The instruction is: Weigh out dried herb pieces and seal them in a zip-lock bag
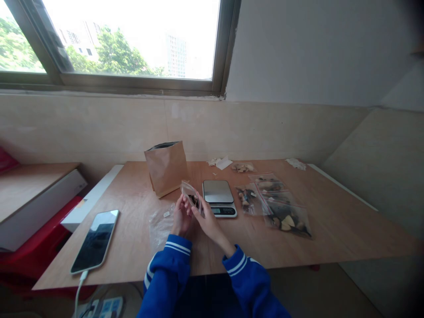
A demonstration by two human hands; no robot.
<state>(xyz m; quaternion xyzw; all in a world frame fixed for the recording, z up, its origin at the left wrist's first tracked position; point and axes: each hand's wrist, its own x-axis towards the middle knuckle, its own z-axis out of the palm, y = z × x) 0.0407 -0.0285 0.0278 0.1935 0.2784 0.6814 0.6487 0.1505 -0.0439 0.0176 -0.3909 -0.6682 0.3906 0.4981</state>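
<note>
Between my two hands is a small clear plastic bag [191,194] with dark pieces inside. My left hand [182,216] is closed on its left side, and my right hand [207,219] grips its right side. A flat clear plastic bag [160,227] with a white label lies on the table by my left wrist. Just behind my right hand stands a kitchen scale [217,192] with a bare metal plate and a lit display. An open brown paper bag [166,170] stands upright behind my left hand.
Several zip bags of dried pieces [288,221] lie right of the scale. A bag of pale pieces [243,167] and white paper scraps [223,163] lie at the back. A phone [96,240] with a charging cable [79,289] is on the left of the wooden table [334,221].
</note>
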